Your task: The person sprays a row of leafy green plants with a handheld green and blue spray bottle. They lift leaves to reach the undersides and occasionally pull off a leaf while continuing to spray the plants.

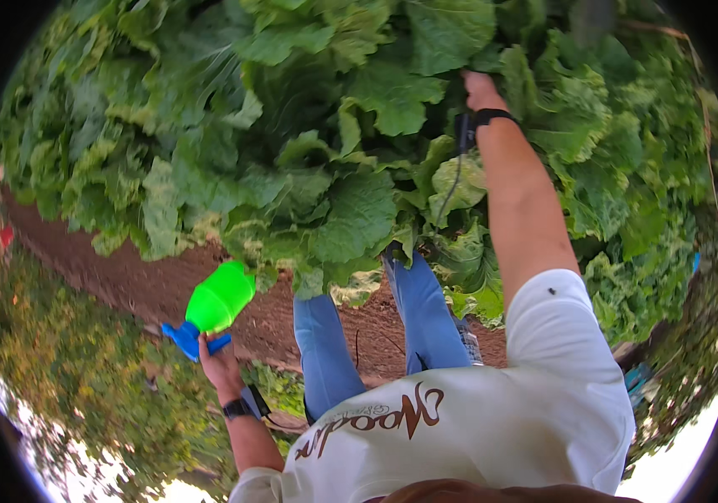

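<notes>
My left hand [219, 363] is closed around the blue trigger head of a spray bottle [222, 295] with a bright green plastic body. The bottle is tilted, its body toward the plants and its nozzle pointing out to the left. My right arm stretches forward into a dense stand of large leafy green plants [353, 207]. Among these leaves my right hand [480, 89] is visible only near the wrist; its fingers are hidden, so what it touches does not show. A broad green leaf [452, 34] hangs just over it.
Brown bare soil [258, 320] runs along the plants' near edge, around my jeans-clad legs [327, 346]. Yellowish-green low foliage [82, 339] grows at the left. A cable [453, 188] hangs from the black wrist device [465, 132] on my right arm. A small red object [6, 236] lies far left.
</notes>
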`<state>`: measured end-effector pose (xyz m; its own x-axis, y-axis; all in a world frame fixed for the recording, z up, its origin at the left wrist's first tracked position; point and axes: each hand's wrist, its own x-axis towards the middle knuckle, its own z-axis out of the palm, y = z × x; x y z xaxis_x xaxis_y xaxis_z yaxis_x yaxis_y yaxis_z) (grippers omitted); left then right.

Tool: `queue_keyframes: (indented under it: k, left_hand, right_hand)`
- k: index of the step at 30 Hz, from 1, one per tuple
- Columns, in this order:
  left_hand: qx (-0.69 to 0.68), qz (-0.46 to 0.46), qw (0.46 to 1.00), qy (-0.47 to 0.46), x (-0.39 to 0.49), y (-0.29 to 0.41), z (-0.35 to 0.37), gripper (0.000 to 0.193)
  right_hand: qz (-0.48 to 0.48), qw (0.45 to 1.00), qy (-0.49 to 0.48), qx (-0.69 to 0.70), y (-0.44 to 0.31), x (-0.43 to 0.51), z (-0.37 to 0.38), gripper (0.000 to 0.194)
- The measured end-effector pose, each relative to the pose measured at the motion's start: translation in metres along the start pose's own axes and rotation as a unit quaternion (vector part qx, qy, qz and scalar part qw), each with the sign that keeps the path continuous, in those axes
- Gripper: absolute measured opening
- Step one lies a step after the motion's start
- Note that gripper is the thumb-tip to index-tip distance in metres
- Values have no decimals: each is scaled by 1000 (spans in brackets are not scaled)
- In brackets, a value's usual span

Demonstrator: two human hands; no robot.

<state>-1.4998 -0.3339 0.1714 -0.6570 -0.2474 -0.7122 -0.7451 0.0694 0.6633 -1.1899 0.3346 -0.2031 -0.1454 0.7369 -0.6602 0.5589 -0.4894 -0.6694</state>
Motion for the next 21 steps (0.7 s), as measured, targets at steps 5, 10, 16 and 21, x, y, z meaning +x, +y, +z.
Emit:
queue_keyframes:
  k: [5, 10, 16, 21]
  left_hand:
    - [-73, -33, 997, 22, 60, -35, -39, 32]
    - [-113, -31, 988, 97, 135, -83, -52, 26]
    - [-191, -18, 972, 134, 252, -140, -68, 22]
    - [-233, -28, 959, 156, 303, -142, -47, 31]
  right_hand:
    - [116, 989, 72, 49, -19, 7, -1, 28]
    - [-165, 847, 14, -505, -30, 23, -9, 32]
    - [51, 995, 78, 16, -39, 9, 6, 33]
    - [59, 985, -2, 163, -40, 2, -5, 26]
